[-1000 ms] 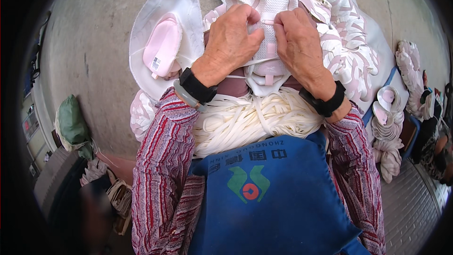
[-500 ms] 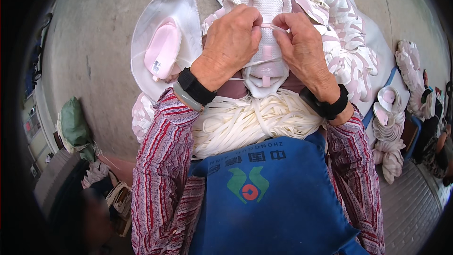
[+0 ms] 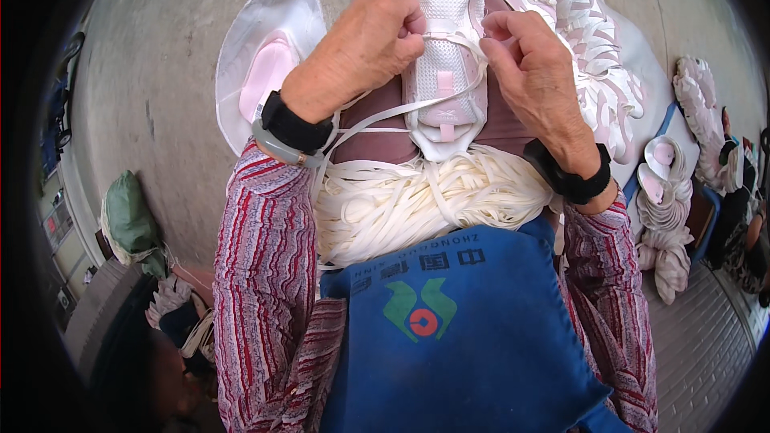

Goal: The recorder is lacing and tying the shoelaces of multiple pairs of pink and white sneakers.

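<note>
Head view: a pink-and-white shoe (image 3: 429, 60) is lying lengthwise, near to far, between the left hand (image 3: 361, 44) and right hand (image 3: 537, 68), both curling close; whether either is pinching the lace (image 3: 401, 107), I cannot tell.

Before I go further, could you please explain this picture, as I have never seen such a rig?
There is no machine: these are a person's bare left hand and right hand, seen by a fisheye camera worn on the head. Both are at a white lace on a pink-and-white shoe; the exact grip is hard to tell. A bundle of cream laces lies between the shoe and a blue apron. To the right, more shoes are heaped on a pale sheet; to the left, a white bowl-shaped item holds a pink pad.
</note>
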A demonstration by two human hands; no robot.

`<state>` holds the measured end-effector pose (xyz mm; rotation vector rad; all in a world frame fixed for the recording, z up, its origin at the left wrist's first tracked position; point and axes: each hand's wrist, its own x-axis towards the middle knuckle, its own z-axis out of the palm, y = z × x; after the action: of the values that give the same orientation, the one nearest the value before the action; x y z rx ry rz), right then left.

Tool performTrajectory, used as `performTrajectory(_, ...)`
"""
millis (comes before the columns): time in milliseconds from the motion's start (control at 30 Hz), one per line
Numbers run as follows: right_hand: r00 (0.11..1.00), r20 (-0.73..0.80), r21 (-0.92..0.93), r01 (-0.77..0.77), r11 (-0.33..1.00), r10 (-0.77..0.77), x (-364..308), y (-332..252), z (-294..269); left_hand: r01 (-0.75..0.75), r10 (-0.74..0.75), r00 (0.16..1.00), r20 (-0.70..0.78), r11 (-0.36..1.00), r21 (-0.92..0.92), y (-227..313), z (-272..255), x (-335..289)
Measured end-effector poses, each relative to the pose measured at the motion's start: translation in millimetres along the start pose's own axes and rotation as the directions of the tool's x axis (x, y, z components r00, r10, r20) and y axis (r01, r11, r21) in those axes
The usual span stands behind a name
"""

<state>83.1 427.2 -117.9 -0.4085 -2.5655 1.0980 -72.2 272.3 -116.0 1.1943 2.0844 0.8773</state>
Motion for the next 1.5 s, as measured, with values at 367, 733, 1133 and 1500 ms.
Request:
performTrajectory(367,0.987,0.108,0.05,0.11,0.993,-0.115,1.5,-15.1,9.0,0.151,-0.183,0.973,-0.139,0.965,-0.212,6.0,10.1,-28.1)
performTrajectory(733,0.985,0.092,0.211,0.121,0.97,-0.143,7.1,-19.0,24.3,0.222,-0.354,0.935,-0.028,0.644,-0.732,31.3,15.9,-48.4)
performTrajectory(1133,0.704,0.652,0.637,-0.307,0.707,-0.281,-14.3,-91.6,-49.6,0.097,-0.383,0.92,-0.089,0.439,-0.893,35.9,24.2,-78.3)
performTrajectory(1500,0.922,0.336,0.698,-0.382,0.606,0.195,-31.1,-81.4,-7.1,0.011,-0.36,0.923,-0.133,0.372,-0.928,59.4,26.9,-93.5)
